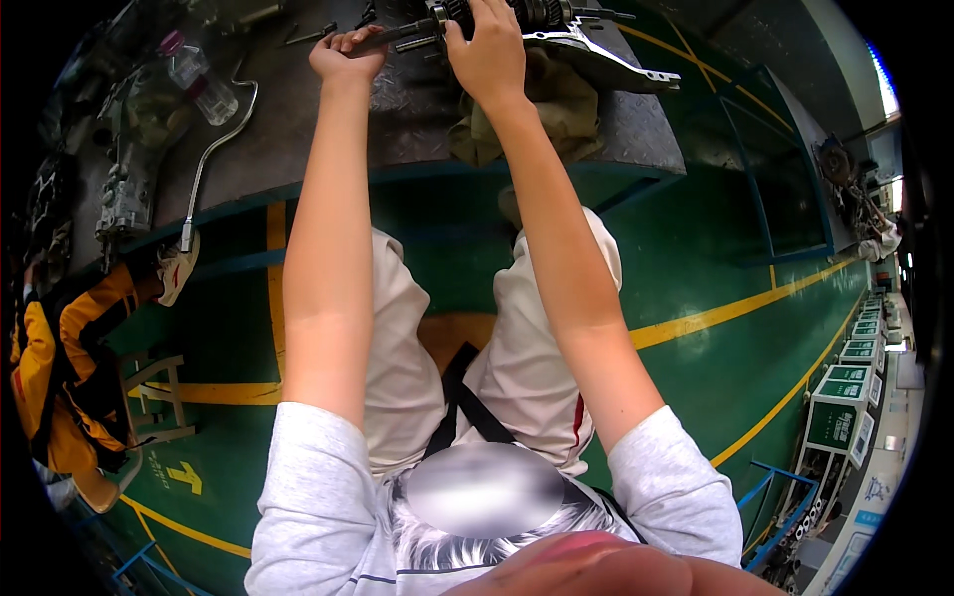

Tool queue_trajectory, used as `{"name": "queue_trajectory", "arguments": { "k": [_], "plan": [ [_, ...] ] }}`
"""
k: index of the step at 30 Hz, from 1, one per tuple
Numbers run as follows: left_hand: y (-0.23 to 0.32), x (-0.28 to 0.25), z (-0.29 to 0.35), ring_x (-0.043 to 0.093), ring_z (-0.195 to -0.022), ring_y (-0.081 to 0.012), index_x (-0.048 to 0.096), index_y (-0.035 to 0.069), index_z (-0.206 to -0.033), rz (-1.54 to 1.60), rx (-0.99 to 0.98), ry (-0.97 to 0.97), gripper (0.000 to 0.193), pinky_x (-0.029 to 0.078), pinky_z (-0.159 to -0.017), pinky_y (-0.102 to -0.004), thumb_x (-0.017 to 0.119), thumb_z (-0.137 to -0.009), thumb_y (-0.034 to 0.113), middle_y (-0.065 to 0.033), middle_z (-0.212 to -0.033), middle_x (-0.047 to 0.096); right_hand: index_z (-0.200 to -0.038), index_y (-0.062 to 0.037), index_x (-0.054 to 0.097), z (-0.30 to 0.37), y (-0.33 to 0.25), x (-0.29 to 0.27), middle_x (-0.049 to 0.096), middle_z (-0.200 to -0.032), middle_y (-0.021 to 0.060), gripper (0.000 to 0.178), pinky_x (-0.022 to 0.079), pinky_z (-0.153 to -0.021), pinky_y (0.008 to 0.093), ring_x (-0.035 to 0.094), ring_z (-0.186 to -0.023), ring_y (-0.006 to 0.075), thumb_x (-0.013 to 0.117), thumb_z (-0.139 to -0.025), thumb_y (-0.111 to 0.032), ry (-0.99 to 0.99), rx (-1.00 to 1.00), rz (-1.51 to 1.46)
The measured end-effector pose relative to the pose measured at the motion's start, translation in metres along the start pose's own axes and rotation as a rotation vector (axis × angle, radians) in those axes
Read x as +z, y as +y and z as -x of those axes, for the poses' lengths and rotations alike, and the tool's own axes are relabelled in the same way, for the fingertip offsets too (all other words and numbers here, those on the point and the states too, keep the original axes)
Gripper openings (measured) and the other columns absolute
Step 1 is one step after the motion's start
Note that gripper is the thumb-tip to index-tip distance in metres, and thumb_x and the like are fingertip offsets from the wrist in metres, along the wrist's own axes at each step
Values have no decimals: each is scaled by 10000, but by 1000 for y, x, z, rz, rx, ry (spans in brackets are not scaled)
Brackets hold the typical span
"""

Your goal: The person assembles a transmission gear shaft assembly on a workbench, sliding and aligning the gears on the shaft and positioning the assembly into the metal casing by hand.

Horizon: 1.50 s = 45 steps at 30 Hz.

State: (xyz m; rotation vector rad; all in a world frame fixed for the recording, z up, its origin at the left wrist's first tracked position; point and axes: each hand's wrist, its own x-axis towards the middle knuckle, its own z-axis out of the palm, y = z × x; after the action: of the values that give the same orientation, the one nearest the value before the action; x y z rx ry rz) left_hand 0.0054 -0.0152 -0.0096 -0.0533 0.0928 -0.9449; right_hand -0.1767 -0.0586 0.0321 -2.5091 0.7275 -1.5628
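Observation:
My left hand [348,55] is at the far edge of the view, its fingers curled round a dark metal bar [386,37] that points right. Beside it my right hand [489,55] lies over a gear shaft assembly [542,14], thumb to the left and fingers over the top, fingertips close to the upper edge of the picture. The gears sit on a light metal housing plate [606,60] with a flat flange reaching right. Beneath this lies a crumpled olive cloth [561,104]. What the bar's far end touches I cannot make out.
The metal workbench [417,129] also bears a clear bottle [204,87] with a pink cap, a long bent metal handle [204,164] and a grey casting [124,204]. At left a person in yellow and black trousers [60,368] sits close by. Boxes [843,407] line the right.

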Motion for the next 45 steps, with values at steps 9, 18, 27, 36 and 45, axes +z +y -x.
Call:
{"name": "queue_trajectory", "arguments": {
  "k": [9,18,27,36,45],
  "plan": [
    [7,5,-8,318,-430,-164,221,148,-539,-3,13,160,251,397,-647,-383,277,-782,117,5,-441,241,-1233,105,428,8,-10,1,410,-1307,264,523,271,-1071,391,357,-1251,364,557,-800,-160,-15,-22,46],
    [3,15,-11,300,-414,-155,258,126,-573,-2,24,383,232,404,-623,-387,264,-805,137,2,-469,229,-1226,116,430,11,-12,0,410,-1298,273,524,273,-1069,389,346,-1254,374,556,-796,-156,-11,-6,84],
    [0,29,-1,346,-509,-154,331,85,-685,-97,33,562,353,418,-741,-410,179,-967,232,-21,-520,295,-1221,124,431,12,-16,1,410,-1295,275,538,264,-1071,386,346,-1252,370,565,-792,-171,-14,3,110],
    [8,8,-4,385,-510,-162,317,102,-598,-40,28,293,329,405,-763,-415,248,-891,235,-9,-472,315,-1184,95,480,9,-18,0,464,-1243,249,469,312,-1035,391,402,-1196,361,567,-799,-159,63,-5,87],
    [-3,-11,4,388,-485,-182,338,135,-551,121,-42,-215,285,413,-706,-377,308,-781,300,0,-445,321,-1054,81,556,7,-22,-4,538,-1134,221,319,372,-973,401,473,-1104,356,585,-775,-73,154,72,-100]
  ]
}}
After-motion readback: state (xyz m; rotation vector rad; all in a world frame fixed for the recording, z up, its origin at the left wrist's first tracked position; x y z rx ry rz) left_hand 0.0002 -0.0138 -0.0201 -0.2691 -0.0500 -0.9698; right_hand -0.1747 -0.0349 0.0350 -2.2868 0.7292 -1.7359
